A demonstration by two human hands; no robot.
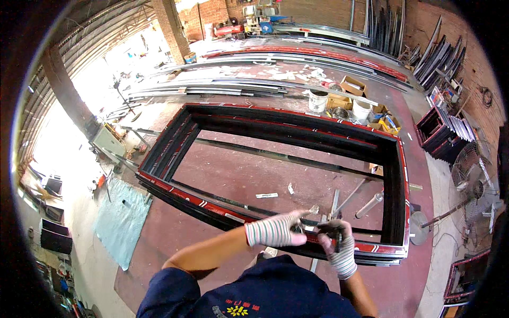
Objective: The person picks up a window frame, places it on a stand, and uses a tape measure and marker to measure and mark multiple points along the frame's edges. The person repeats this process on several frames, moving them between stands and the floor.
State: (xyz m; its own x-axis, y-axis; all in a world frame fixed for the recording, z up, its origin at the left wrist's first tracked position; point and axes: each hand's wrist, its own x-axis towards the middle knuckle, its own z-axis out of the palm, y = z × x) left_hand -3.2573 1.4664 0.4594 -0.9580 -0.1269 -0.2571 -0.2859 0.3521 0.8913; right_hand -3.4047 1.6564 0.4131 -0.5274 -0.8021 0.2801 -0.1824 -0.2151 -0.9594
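A stack of black rectangular frames (201,203), with red film along the top faces, lies on the reddish surface in front of me. Over its near side, both hands work close together in striped knit gloves. My left hand (277,229) is closed around a small dark piece that I cannot identify. Just to its right, my right hand (338,249) has its fingers bent together, with dark patches on the glove; whatever they grip is too small to name. Inside the frame opening, a pale cylindrical tube (369,205) and a white strip (266,195) are visible.
White buckets (318,100) and cardboard boxes (352,86) stand beyond the far right side. Long metal profiles (212,87) lie farther back. A pedestal fan (471,177) is at right, near stacked smaller frames (440,132). A pale blue cloth (121,220) lies at left.
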